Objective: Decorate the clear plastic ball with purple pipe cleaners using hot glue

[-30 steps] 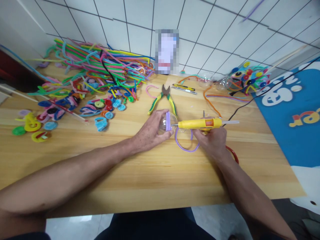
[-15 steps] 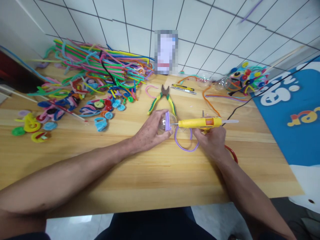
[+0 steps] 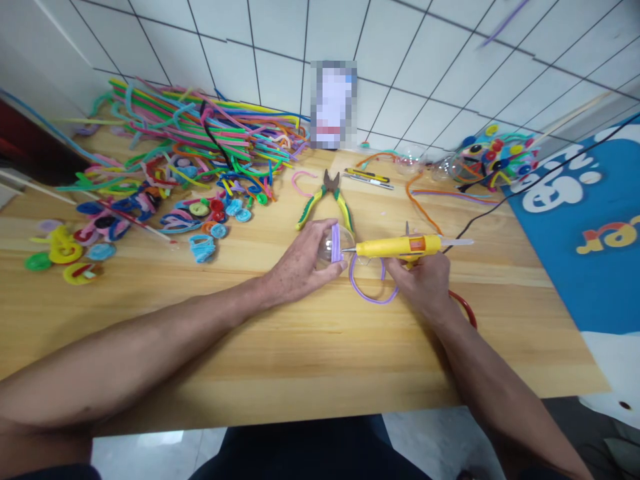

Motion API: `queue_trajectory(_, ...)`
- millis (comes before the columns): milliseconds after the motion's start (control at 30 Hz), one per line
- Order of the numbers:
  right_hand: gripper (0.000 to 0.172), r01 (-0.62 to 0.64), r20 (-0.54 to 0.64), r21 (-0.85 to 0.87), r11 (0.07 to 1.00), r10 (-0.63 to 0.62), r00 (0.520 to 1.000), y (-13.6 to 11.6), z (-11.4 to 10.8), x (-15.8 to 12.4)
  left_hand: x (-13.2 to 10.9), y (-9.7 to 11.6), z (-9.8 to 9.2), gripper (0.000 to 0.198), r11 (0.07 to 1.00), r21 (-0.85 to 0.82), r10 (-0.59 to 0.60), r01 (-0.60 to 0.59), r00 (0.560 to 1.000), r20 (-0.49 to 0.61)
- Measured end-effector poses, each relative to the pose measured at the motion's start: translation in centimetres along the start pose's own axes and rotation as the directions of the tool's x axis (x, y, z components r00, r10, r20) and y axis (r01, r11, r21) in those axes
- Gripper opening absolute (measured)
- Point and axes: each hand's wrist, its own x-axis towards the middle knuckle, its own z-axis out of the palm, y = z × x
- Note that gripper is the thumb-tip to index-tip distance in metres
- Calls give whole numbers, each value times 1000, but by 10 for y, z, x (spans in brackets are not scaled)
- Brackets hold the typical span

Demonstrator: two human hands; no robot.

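Note:
My left hand (image 3: 305, 263) is closed around a clear plastic ball (image 3: 327, 251), fingers at its top and thumb at its lower side. A purple pipe cleaner (image 3: 337, 243) is wound in a band round the ball, and its loose length (image 3: 373, 300) curls down over the tabletop. In my right hand (image 3: 425, 277) is a yellow hot glue gun (image 3: 395, 247), held level with a glue stick poking out of its back. The nozzle points left, at the purple band; whether it touches is too small to tell. Pliers (image 3: 330, 190) with green and yellow handles lie just beyond my left hand.
Pipe cleaners (image 3: 190, 127) in many colours pile up at the back left, with coiled pieces (image 3: 203, 247) before them. A phone (image 3: 333, 107) leans on the tiled wall. Craft knives (image 3: 367, 177) lie near it. A black cord (image 3: 480, 213) crosses the right side toward a blue mat (image 3: 575, 247).
The glue gun has shifted very slightly to the left and tipped a little at the nozzle. The left hand and ball stay in place.

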Motion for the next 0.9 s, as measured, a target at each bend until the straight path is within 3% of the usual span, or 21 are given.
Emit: queue_trajectory(900,10,3,-35,28,1000,-2,999,-1,1,-1,1,4,-2,69,1000,-7,-24,25,1000,12)
